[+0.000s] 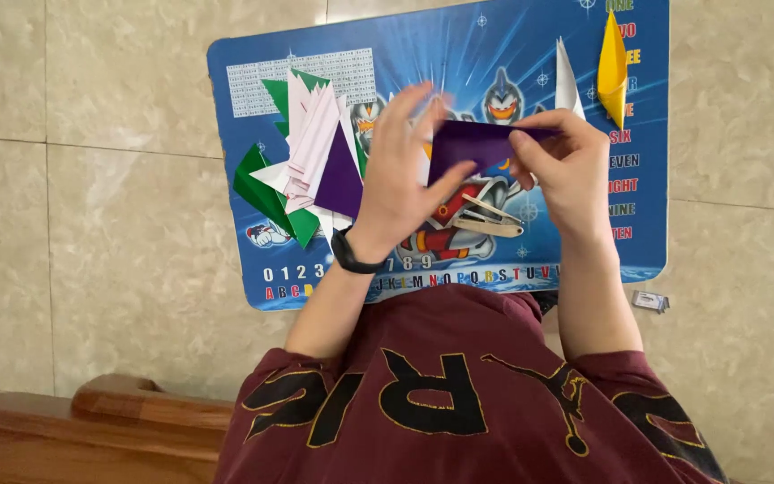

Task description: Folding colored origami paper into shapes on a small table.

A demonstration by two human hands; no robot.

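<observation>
Head view: left hand [402, 170] and right hand [566, 166] both pinch a purple paper [469, 145], held between them above a blue mat [253, 76] on the floor. Folded paper pile [302, 166] lies left on the mat; yellow paper boat [613, 72] at its far right.

Left hand [402, 170] blurring at the fingertips, covering the near edge of the purple paper [472, 143]. Right hand [566, 166] hiding the paper's far corner. Blue play mat [423, 54] running off the top edge; its lower border disappearing under the maroon shirt [459, 385]. Small wrapper [649, 301] on the floor too small to identify. Wooden sticks [487, 218] partly lying under the left hand.
</observation>
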